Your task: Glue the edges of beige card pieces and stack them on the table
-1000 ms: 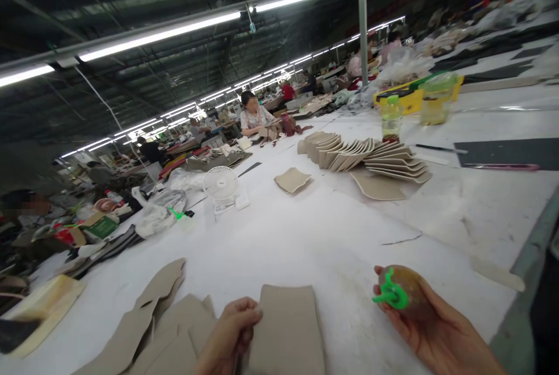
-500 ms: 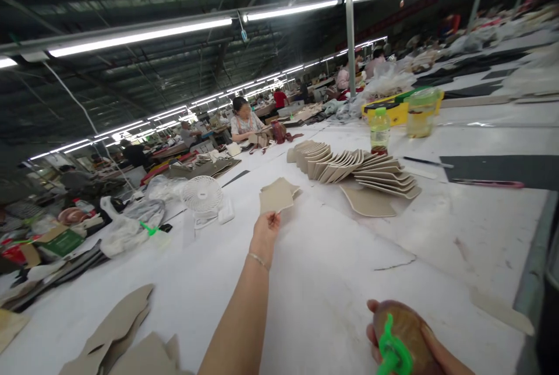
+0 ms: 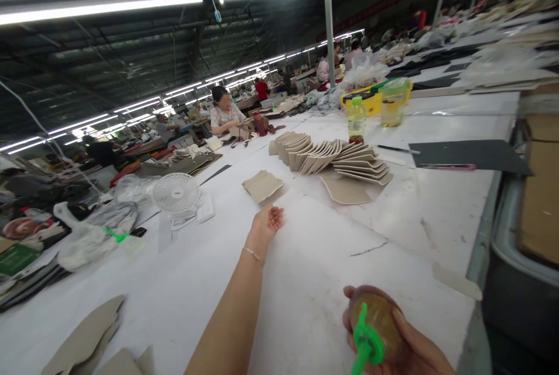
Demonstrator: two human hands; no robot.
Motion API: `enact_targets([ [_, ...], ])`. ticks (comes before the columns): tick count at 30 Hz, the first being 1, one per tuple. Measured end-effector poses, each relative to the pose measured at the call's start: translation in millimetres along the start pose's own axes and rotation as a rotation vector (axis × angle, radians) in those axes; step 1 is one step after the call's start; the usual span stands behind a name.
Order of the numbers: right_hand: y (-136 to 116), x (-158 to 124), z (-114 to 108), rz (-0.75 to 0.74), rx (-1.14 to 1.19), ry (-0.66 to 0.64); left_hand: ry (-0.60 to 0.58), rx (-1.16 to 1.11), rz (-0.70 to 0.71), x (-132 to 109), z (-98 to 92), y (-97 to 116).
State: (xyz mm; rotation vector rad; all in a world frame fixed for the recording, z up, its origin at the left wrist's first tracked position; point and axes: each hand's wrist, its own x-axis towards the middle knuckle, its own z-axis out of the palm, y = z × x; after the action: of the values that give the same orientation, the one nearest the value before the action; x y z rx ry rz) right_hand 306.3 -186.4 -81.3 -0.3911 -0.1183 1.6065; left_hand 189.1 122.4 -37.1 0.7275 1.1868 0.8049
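My left hand (image 3: 267, 222) is stretched out over the white table (image 3: 314, 258), fingers loosely apart and empty, just short of a small stack of beige cut pieces (image 3: 262, 185). My right hand (image 3: 393, 340) at the bottom edge is wrapped round a brown squeeze bottle with a green nozzle (image 3: 373, 328). More beige pieces (image 3: 87, 337) lie at the lower left near me.
A fanned row of beige pieces (image 3: 332, 159) lies further back, with a small white fan (image 3: 177, 194), plastic bags (image 3: 94, 229), a drink bottle (image 3: 356, 120), a jar (image 3: 393, 104) and a dark sheet (image 3: 467, 155). Other people work at tables beyond. Cardboard (image 3: 539, 200) sits past the right edge.
My left hand carried a beige piece forward from the near pile, set it on the small stack and let go. The right hand keeps the bottle.
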Motion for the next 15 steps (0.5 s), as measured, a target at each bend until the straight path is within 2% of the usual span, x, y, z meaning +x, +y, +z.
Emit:
enact_targets([
  [2, -1, 0, 2, 0.013, 0.037, -0.036, -0.049, 0.110, 0.032, -22, -7.2, -11],
  [5, -1, 0, 7, 0.001, 0.076, -0.046, -0.144, 0.315, 0.095, -68, -19.0, -26],
  [8, -1, -1, 8, 0.011, 0.071, -0.054, -0.195, 0.543, 0.170, -122, -45.6, -36],
  [10, -1, -1, 7, 0.020, 0.038, -0.063, -0.154, 0.713, 0.268, -157, -80.6, -40],
  [11, -2, -1, 7, 0.024, 0.017, -0.065, -0.069, 0.975, 0.415, -174, -103.8, -42],
  [12, -2, -1, 8, 0.027, -0.001, -0.064, 0.036, 1.186, 0.501, -189, -130.2, -44],
  [13, -2, 0, 8, 0.030, -0.014, -0.060, 0.160, 1.325, 0.531, -203, -158.5, -47],
  [15, -2, 0, 10, 0.033, -0.019, -0.062, 0.370, 1.497, 0.481, -230, -215.1, -57],
])
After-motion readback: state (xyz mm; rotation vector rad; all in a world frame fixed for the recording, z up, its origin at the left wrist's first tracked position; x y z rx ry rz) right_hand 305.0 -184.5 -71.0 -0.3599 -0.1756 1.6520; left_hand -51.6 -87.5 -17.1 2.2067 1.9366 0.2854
